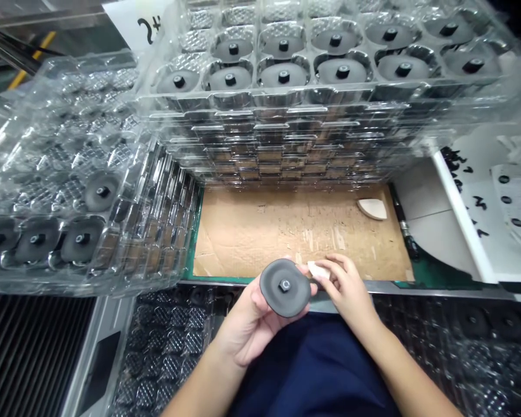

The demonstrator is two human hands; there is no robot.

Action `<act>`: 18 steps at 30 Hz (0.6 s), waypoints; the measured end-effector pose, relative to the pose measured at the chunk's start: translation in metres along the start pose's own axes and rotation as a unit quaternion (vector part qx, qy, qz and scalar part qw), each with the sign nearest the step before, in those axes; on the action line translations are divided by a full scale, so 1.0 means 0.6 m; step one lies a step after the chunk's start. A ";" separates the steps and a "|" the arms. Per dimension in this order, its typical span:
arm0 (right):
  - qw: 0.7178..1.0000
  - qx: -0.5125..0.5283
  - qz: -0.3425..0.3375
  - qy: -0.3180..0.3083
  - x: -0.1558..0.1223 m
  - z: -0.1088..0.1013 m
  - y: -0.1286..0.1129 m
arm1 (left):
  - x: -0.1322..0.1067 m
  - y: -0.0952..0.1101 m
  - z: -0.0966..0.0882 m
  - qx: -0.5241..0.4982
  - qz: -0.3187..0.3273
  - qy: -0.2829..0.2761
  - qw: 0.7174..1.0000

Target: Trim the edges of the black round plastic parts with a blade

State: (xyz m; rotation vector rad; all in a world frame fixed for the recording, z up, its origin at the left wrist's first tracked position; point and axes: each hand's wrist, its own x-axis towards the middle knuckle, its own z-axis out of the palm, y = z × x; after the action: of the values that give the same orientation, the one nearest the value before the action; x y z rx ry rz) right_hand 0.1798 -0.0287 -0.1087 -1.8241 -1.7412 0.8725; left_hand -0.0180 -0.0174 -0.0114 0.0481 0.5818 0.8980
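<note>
At lower centre the left hand [247,321] grips the dark grey round rubbery disc [285,288], probably light and pliant, by its rim, while the right hand [347,289] pinches a small white wedge [318,270].

Worktop [421,197], centre: cardboard sheet [286,231].
- Behind the sheet: rear tray stack [286,145], with discs [282,75] seated singly in the top tray's compartments.
- Left of the sheet: side tray stack [69,191], with discs in its near row.
- On the sheet, far right corner: wedge piece [372,208].
- Just right of the sheet, lying along its edge: rod tool [406,229].
- Further right: board [464,220] carrying small parts.
- Over the front edge: left hand [247,321] holding a single disc [285,288]. Just to its right is the right hand [345,286], pinching a small piece [319,269].
- Below the edge, on both sides: lower trays [169,341].
</note>
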 end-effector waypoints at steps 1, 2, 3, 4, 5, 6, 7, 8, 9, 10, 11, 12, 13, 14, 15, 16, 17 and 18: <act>1.000 -0.005 -0.006 0.000 0.002 0.000 0.002 | 0.000 0.000 0.000 0.002 0.005 0.008 1.000; 1.000 -0.010 -0.012 0.000 0.006 -0.001 0.005 | 0.000 -0.001 -0.001 0.002 0.009 0.013 1.000; 1.000 -0.016 -0.017 0.000 0.013 -0.002 0.007 | -0.001 -0.002 -0.001 0.001 0.014 0.015 1.000; 1.000 -0.021 -0.022 0.002 0.021 -0.005 0.008 | -0.003 -0.002 -0.001 0.000 0.019 0.014 1.000; 0.999 -0.024 -0.026 0.002 0.030 -0.011 0.006 | -0.005 -0.003 -0.002 0.002 0.023 0.013 1.000; 0.999 -0.026 -0.030 0.003 0.040 -0.019 0.000 | -0.007 -0.003 -0.002 0.004 0.027 0.012 1.000; 0.999 -0.024 -0.036 0.003 0.049 -0.030 -0.013 | -0.010 -0.003 -0.001 0.009 0.030 0.011 0.999; 0.999 -0.021 -0.040 0.003 0.057 -0.043 -0.033 | -0.012 -0.002 0.000 0.017 0.032 0.009 0.999; 0.998 -0.015 -0.053 0.007 0.062 -0.058 -0.059 | -0.015 -0.002 0.002 0.026 0.031 0.005 0.999; 0.997 -0.005 -0.078 0.010 0.064 -0.074 -0.089 | -0.017 -0.001 0.005 0.035 0.030 -0.001 0.999; 0.994 0.006 -0.111 0.014 0.064 -0.090 -0.122 | -0.018 0.000 0.010 0.047 0.033 -0.009 0.998; 0.979 0.029 -0.200 0.028 0.062 -0.104 -0.154 | -0.019 0.001 0.014 0.061 0.037 -0.012 0.997; 0.949 0.055 -0.309 0.011 0.060 -0.116 -0.183 | -0.019 0.001 0.019 0.078 0.041 -0.011 0.996; 0.919 0.072 -0.387 -0.024 0.057 -0.125 -0.207 | -0.019 0.002 0.023 0.097 0.046 -0.009 0.994; 0.895 0.082 -0.436 -0.052 0.055 -0.132 -0.224 | -0.019 0.002 0.026 0.114 0.051 -0.006 0.992; 0.887 0.074 -0.450 -0.078 0.053 -0.136 -0.236 | -0.019 0.001 0.028 0.129 0.053 -0.002 0.990; 0.895 0.051 -0.434 -0.088 0.052 -0.138 -0.243 | -0.019 0.001 0.028 0.139 0.051 0.002 0.989; 0.910 0.018 -0.405 -0.082 0.050 -0.138 -0.247 | -0.019 0.000 0.026 0.143 0.050 0.005 0.988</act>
State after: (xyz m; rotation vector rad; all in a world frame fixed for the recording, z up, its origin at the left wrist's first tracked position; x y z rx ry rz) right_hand 0.1362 0.0214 0.0504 -0.8430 -2.2804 0.6896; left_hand -0.0157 -0.0230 0.0070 0.3347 0.7207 0.9057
